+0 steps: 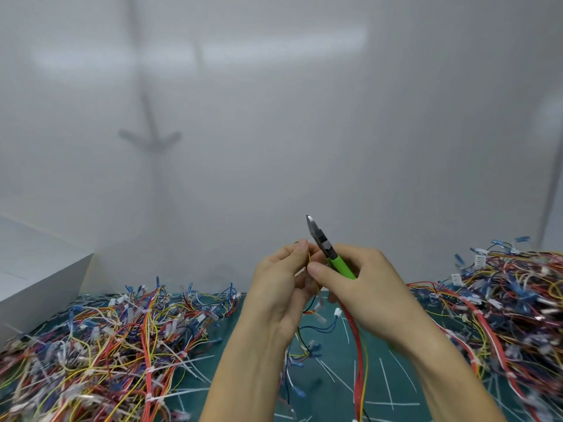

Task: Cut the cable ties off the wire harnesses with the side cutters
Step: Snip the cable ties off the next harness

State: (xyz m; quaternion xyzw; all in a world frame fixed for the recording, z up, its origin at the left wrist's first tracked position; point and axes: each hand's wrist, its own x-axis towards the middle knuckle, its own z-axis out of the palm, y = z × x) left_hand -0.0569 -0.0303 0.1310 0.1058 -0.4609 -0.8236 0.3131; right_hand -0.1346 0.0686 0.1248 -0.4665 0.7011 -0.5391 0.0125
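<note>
My left hand [278, 281] is curled round a harness [359, 339], thumb and fingertips pinching the wires up high so the part I am working on sits in front of my eyes; the rest of it hangs down between my wrists, red and yellow strands trailing to the mat [332, 388]. My right hand [365, 278] is closed on the green grips of the side cutters [329, 248], tucked back in the palm with the blades pointing up and away, apparently together, clear of the wires; that leaves my right thumb free to meet the left fingers at the same spot, I think to feel out or pick at a tie; whether a tie lies under them I cannot tell. White cut ties [386, 383] lie scattered on the mat beneath my arms. One tangled pile [106, 345] lies to my left and a second pile [511, 306] to my right, both showing white ties; which is finished I cannot say. A pale box [39, 269] stands at the far left.
</note>
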